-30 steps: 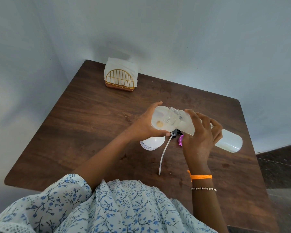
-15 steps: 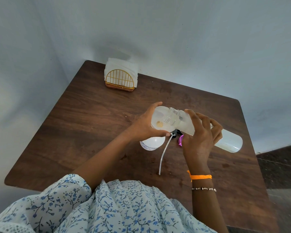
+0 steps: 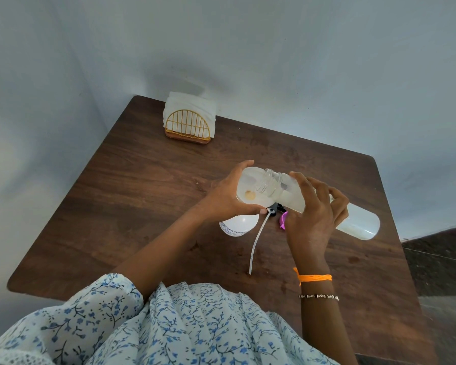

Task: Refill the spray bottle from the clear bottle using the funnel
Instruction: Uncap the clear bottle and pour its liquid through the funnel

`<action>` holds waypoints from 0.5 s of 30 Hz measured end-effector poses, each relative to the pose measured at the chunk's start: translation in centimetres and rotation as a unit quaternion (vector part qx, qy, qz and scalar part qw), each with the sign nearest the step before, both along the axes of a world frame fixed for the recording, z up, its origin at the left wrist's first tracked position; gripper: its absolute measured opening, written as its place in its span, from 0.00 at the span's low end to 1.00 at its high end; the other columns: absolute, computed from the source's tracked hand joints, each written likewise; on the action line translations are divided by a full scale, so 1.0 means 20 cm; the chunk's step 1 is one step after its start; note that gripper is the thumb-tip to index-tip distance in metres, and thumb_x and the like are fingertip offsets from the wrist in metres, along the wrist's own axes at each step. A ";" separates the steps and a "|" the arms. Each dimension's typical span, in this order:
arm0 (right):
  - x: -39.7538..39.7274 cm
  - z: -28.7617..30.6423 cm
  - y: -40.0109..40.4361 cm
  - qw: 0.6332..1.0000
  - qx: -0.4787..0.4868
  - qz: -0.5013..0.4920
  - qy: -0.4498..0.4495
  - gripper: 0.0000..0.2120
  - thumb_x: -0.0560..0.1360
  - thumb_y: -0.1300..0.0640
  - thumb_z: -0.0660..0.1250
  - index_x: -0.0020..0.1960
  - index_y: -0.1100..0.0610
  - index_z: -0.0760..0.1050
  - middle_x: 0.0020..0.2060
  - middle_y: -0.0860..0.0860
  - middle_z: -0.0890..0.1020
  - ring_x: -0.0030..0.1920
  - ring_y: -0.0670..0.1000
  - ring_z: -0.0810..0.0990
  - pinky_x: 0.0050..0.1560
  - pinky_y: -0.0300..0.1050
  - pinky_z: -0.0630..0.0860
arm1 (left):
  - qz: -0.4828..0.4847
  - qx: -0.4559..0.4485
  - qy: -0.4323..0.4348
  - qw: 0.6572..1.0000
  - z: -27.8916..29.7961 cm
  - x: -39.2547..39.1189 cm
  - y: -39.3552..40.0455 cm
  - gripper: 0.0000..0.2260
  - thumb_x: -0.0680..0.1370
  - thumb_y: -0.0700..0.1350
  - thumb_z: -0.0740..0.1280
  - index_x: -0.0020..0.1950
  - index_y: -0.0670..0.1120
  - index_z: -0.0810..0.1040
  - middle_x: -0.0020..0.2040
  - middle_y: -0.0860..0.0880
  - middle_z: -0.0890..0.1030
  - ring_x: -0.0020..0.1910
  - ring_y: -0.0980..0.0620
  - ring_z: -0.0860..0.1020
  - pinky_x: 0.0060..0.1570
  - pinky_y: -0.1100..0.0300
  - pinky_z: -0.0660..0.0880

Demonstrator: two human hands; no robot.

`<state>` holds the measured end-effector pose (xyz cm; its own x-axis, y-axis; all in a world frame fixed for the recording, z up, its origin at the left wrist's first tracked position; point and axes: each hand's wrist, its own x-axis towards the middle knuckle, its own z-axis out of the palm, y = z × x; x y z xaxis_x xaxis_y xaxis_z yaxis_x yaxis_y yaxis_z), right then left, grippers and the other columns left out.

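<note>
A white spray bottle (image 3: 237, 227) stands on the brown table (image 3: 132, 196), mostly hidden under a translucent funnel (image 3: 249, 189) set in its neck. My left hand (image 3: 225, 196) grips the funnel's rim. My right hand (image 3: 313, 217) holds the clear bottle (image 3: 358, 225) tipped almost flat, its open mouth over the funnel. Pale liquid lies in the funnel and along the bottle's lower side. The spray head with its long dip tube (image 3: 257, 243) lies on the table beside the spray bottle, next to a pink cap (image 3: 283, 220).
A gold wire napkin holder (image 3: 188, 125) with white napkins stands at the table's far left corner. Walls close in behind and to the left. The table's right edge borders a dark floor.
</note>
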<state>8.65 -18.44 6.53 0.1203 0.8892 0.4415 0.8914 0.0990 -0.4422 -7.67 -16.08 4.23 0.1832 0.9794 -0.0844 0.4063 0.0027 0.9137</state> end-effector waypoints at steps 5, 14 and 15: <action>0.00 0.01 0.00 1.000 -0.002 0.001 0.006 0.32 0.62 0.73 0.71 0.61 0.50 0.75 0.59 0.52 0.77 0.61 0.54 0.59 0.59 0.59 0.63 | 0.002 -0.002 0.004 1.000 -0.02 0.00 0.01 0.45 0.65 0.52 0.77 0.73 0.55 0.52 0.73 0.52 0.61 0.67 0.53 0.64 0.62 0.59 0.64; -0.01 0.01 0.00 1.000 0.002 0.001 0.004 0.31 0.62 0.71 0.73 0.61 0.50 0.75 0.59 0.52 0.77 0.61 0.56 0.60 0.59 0.59 0.64 | 0.004 -0.001 0.007 1.000 -0.02 0.00 0.01 0.45 0.65 0.52 0.77 0.73 0.56 0.52 0.73 0.51 0.61 0.68 0.51 0.65 0.63 0.57 0.65; -0.01 0.01 0.00 1.000 0.000 0.000 0.002 0.31 0.62 0.71 0.73 0.61 0.50 0.75 0.59 0.52 0.77 0.61 0.55 0.60 0.59 0.59 0.64 | 0.003 0.000 0.006 1.000 -0.02 0.00 0.01 0.45 0.65 0.52 0.77 0.73 0.55 0.52 0.73 0.51 0.61 0.68 0.51 0.65 0.63 0.58 0.65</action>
